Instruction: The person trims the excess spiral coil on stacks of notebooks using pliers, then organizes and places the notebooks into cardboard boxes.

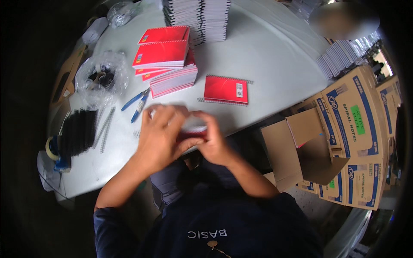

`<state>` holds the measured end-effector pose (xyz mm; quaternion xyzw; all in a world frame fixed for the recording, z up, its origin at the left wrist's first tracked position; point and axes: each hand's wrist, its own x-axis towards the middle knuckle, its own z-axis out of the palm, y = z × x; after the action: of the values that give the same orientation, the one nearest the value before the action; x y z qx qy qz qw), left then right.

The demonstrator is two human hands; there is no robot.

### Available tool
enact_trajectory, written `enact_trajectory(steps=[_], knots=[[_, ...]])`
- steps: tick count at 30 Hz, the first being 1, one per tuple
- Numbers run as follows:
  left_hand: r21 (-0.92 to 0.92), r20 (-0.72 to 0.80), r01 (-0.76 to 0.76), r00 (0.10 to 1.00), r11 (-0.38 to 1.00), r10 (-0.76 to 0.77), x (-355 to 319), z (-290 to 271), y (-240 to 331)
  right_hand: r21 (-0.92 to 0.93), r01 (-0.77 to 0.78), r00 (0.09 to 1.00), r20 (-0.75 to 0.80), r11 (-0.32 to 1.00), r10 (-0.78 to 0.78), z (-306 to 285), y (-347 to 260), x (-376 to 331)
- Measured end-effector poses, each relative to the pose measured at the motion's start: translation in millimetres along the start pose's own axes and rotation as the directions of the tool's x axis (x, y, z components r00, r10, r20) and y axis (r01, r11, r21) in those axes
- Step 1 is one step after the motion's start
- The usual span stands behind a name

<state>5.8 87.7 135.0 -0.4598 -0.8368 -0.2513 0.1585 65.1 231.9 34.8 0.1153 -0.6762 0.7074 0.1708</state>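
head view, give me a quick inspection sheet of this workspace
surface: white table, crowded on its left half
job's things: small red notebook held in both hands, blurred
clutter: red notebook stack; single red notebook; blue-handled pliers; black spiral coils; plastic bag; tape dispenser; tall bound stacks
grippers: left hand and right hand both closed on the notebook
cables: nothing seen
surroundings: printed cardboard boxes at right, one open

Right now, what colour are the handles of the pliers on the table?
Blue. The pliers lie left of both hands, beside the red notebook stack; the head view shows them best.
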Motion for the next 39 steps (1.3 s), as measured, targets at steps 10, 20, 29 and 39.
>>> enact_trajectory(steps=[10,20,29,39], knots=[[-0.033,-0.162,0.033,0.986,0.999,-0.038,34,140,-40,-0.543,-0.199,0.979,-0.084,0.816,0.183,-158,12,15],[-0.199,0.016,0.364,0.929,0.91,-0.369,33,142,-37,-0.786,-0.284,0.866,-0.456,0.549,-0.206,-113,33,7],[-0.259,0.167,0.398,0.916,0.88,-0.365,36,138,-38,-0.68,-0.357,0.747,-0.62,0.641,-0.241,-99,39,-11],[0.378,-0.168,0.072,0.986,0.923,-0.008,56,19,-104,-0.043,-0.101,0.841,-0.537,0.994,0.062,-64,-18,2]])
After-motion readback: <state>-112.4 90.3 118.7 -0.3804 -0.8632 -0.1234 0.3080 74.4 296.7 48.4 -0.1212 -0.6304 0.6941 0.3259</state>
